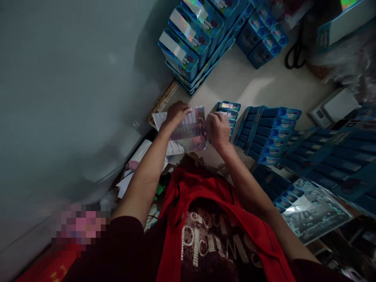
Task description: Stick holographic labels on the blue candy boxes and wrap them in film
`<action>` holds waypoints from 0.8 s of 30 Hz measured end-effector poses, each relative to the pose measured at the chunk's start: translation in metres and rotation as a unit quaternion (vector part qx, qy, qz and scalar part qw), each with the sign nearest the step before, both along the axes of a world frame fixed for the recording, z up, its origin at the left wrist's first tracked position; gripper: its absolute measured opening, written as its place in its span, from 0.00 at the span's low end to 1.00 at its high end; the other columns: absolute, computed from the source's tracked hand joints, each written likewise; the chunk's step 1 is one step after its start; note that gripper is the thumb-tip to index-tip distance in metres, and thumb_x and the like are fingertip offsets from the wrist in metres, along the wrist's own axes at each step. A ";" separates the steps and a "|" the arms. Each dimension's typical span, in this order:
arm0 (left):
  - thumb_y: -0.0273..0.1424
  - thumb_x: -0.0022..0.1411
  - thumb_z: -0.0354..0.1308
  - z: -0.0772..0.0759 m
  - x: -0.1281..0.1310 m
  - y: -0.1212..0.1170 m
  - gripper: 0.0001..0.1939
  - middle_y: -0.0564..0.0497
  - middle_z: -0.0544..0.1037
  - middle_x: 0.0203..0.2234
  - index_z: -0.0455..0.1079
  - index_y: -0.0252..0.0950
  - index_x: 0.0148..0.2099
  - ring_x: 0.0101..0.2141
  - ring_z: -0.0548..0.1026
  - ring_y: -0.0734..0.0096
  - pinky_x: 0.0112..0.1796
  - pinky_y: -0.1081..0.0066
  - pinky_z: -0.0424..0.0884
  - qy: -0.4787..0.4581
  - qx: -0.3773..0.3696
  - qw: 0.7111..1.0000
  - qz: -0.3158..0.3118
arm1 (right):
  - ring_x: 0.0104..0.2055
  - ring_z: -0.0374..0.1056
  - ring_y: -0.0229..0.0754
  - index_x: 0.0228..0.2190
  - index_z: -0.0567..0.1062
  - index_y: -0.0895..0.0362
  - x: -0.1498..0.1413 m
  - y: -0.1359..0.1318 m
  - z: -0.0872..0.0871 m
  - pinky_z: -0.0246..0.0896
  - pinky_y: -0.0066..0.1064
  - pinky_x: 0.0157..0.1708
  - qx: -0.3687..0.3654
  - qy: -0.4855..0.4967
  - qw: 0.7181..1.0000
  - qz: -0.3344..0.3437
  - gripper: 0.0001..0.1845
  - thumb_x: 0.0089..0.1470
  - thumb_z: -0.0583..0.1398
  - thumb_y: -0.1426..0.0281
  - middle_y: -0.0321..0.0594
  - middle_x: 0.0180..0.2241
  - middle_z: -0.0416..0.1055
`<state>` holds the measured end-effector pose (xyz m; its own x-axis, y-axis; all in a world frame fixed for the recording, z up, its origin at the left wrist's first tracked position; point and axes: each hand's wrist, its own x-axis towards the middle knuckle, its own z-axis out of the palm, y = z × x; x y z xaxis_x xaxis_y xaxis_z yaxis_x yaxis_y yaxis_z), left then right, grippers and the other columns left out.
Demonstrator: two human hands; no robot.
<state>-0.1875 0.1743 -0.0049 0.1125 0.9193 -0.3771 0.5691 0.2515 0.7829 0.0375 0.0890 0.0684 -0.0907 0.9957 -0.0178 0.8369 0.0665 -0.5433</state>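
My left hand [178, 113] grips the upper part of a shiny sheet of stickers [190, 143], its fingers curled over the sheet. The sheet has pale strips on one side and a reflective, rainbow-tinted surface on the rest. Just right of the sheet is my right hand [219, 127], closed with its fingertips pinched. Whatever those fingertips hold is too hidden to make out. Partly behind the right hand stands a short row of small blue boxes [230, 105], the nearest with a shiny sticker on its end.
Larger stacked blue boxes [183, 58] with silvery stickers stand at the table's [211, 86] far left. More bundled blue boxes [264, 133] line the right side. Black scissors [295, 56] lie at the back, near a white device [335, 107]. A wall [73, 98] closes off the left.
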 end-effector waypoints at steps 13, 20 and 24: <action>0.34 0.63 0.72 0.029 -0.009 0.001 0.05 0.47 0.84 0.31 0.85 0.39 0.35 0.40 0.80 0.58 0.46 0.64 0.69 0.003 -0.019 1.000 -0.024 | 0.70 0.64 0.62 0.72 0.67 0.61 -0.042 0.035 -0.036 0.57 0.61 0.71 -0.094 -0.041 0.986 0.134 0.32 0.70 0.49 0.76 0.57 0.73 0.64; 0.35 0.66 0.65 0.036 -0.011 -0.004 0.10 0.47 0.83 0.31 0.84 0.37 0.35 0.37 0.78 0.60 0.40 0.66 0.67 0.063 -0.076 0.994 -0.044 | 0.74 0.60 0.64 0.72 0.68 0.57 -0.040 0.004 -0.025 0.59 0.61 0.69 -0.089 -0.058 0.985 0.138 0.31 0.71 0.51 0.74 0.51 0.77 0.57; 0.36 0.64 0.64 0.046 -0.010 -0.004 0.10 0.47 0.85 0.34 0.84 0.38 0.36 0.40 0.78 0.59 0.42 0.66 0.67 0.062 -0.100 0.990 -0.074 | 0.74 0.60 0.62 0.67 0.74 0.58 -0.035 0.000 -0.020 0.57 0.59 0.71 -0.097 -0.075 0.982 0.144 0.27 0.73 0.49 0.72 0.50 0.77 0.59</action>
<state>-0.1971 0.1704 0.0411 0.1818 0.8020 -0.5691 0.6995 0.3012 0.6480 0.0027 0.0887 0.0480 -0.3499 0.9057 -0.2393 0.8698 0.2192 -0.4420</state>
